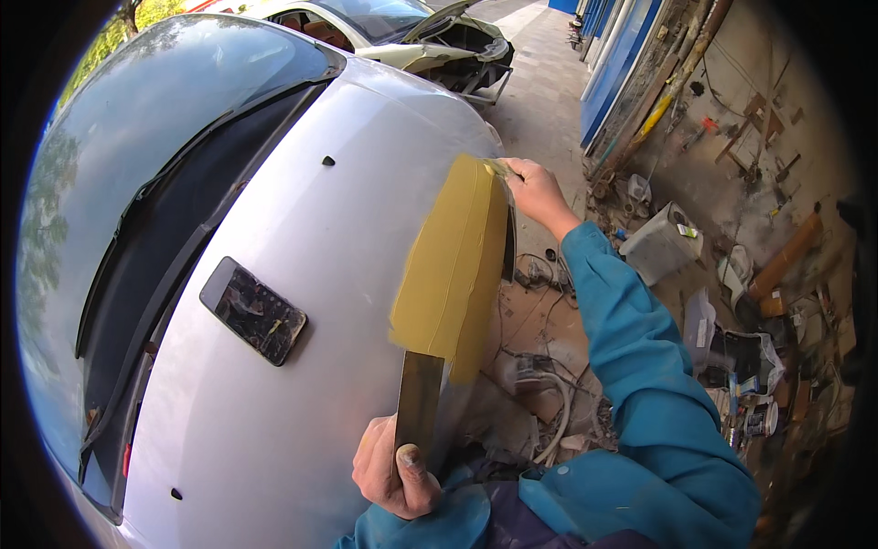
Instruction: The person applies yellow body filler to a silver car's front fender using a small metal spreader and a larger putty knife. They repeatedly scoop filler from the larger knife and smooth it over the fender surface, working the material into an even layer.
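A broad patch of yellow-tan body filler point(448, 261) covers the front edge of a silver car hood point(357, 229), with long ridges running through it. Closed round a flat, dark metal putty knife blade point(421, 398), my left hand point(398, 471) is at the near end of the patch, its thumb lying on the blade. My right hand point(541, 197) is at the patch's far end, fingers pinched on a thin, filler-smeared spreader point(498, 168), most of which the hand hides. A black smartphone point(254, 311) lies on the hood, left of the filler.
The windshield point(165, 101) and wiper point(123, 215) are on the left. A pale car point(412, 41) with its hood raised stands beyond. On the right, the floor holds a white container point(663, 245), hoses, a tub point(759, 419) and scattered parts beside a wall.
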A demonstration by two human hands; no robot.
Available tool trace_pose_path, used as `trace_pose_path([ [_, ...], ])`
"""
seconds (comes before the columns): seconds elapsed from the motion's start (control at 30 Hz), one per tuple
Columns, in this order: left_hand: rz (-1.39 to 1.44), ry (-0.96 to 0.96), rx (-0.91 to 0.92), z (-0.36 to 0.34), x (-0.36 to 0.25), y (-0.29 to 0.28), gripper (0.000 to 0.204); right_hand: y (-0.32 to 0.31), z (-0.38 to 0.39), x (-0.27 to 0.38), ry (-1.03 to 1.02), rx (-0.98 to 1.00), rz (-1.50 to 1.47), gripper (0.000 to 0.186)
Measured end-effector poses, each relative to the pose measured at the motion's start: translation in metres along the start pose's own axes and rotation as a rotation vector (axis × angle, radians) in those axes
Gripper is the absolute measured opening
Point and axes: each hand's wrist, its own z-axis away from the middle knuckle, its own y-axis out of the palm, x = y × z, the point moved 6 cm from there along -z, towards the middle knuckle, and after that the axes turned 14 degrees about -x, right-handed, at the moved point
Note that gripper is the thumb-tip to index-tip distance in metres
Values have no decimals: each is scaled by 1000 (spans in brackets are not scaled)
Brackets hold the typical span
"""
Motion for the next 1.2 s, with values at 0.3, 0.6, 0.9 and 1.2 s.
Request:
trace_pose_path([
  [0.3,38,-53,-45,-1,4,-6,50,30,-14,-5,-80,46,120,43],
  [0.6,42,-53,-33,0,1,-1,53,21,27,24,-129,34,119,51],
  [0.9,70,-31,-35,3,-2,-3,51,2,99,90,-235,2,142,56],
  [1.2,110,-19,-36,2,-9,-7,50,-21,175,169,-347,-28,151,60],
])
